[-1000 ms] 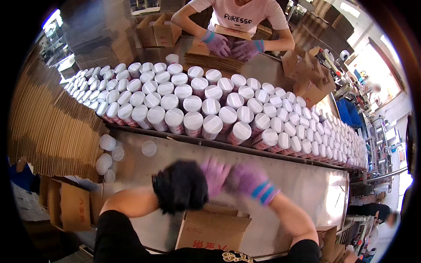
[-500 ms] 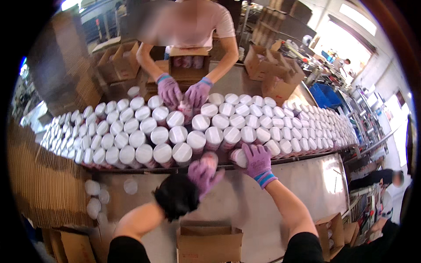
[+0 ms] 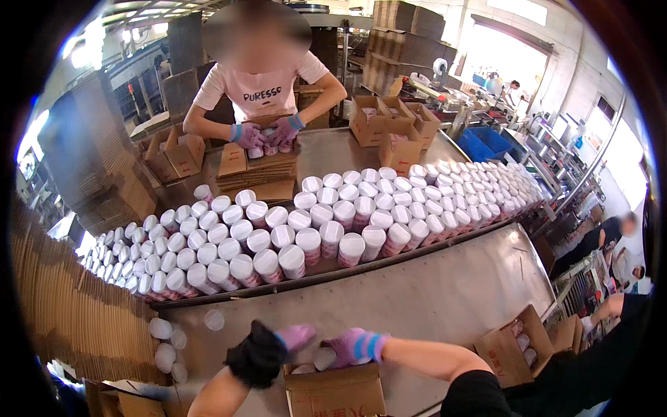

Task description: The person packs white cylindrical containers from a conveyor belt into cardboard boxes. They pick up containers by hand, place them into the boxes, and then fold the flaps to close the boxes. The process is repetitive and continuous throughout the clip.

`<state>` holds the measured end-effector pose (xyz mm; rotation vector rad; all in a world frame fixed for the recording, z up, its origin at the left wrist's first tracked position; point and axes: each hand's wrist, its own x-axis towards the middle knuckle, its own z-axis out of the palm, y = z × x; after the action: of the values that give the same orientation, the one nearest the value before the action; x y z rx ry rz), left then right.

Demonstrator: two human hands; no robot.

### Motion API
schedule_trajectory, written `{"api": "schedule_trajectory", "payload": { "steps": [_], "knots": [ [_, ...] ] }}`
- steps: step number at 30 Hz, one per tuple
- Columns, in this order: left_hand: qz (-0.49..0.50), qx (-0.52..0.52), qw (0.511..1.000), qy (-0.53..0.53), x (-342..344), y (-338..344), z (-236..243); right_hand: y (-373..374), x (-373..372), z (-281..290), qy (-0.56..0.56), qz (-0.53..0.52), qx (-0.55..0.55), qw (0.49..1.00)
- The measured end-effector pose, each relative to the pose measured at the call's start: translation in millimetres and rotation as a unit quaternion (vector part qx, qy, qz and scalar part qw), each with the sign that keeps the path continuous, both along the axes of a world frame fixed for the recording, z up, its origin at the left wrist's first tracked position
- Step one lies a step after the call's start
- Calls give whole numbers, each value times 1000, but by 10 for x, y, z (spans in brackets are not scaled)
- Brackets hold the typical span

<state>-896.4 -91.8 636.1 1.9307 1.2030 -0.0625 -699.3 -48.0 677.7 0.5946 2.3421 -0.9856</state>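
Note:
My left hand (image 3: 292,338), in a purple glove with a black covering over it, is motion-blurred above an open cardboard box (image 3: 334,395); its grip cannot be made out. My right hand (image 3: 345,347), in a purple glove with blue bands, grips a white-lidded can (image 3: 324,358) at the box opening. Another white lid shows low inside the box. Beyond, dense rows of white-lidded cans with pink printed sides (image 3: 308,240) stand along a long ledge.
Across the cans a co-worker (image 3: 253,94) in purple gloves holds cans at a box. Flattened cardboard (image 3: 69,306) is stacked left, beside loose lids (image 3: 165,358). A filled box (image 3: 504,351) sits lower right; blue crates (image 3: 483,144) and other people are farther right.
Both my hands have moved down from the can rows to the box, with a can in my right hand. The co-worker's hands have drawn back to their box. The camera view has shifted.

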Motion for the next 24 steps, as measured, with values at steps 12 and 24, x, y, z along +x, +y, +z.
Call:
{"api": "schedule_trajectory", "payload": {
  "steps": [12, 24],
  "knots": [
    [169, 105, 959, -202, 452, -928, 11, -363, 279, 93, 52, -41, -126, 990],
    [575, -281, 673, -371, 723, -2037, -77, -1242, 1112, -510, 184, -530, -344, 752]
  ]
}}
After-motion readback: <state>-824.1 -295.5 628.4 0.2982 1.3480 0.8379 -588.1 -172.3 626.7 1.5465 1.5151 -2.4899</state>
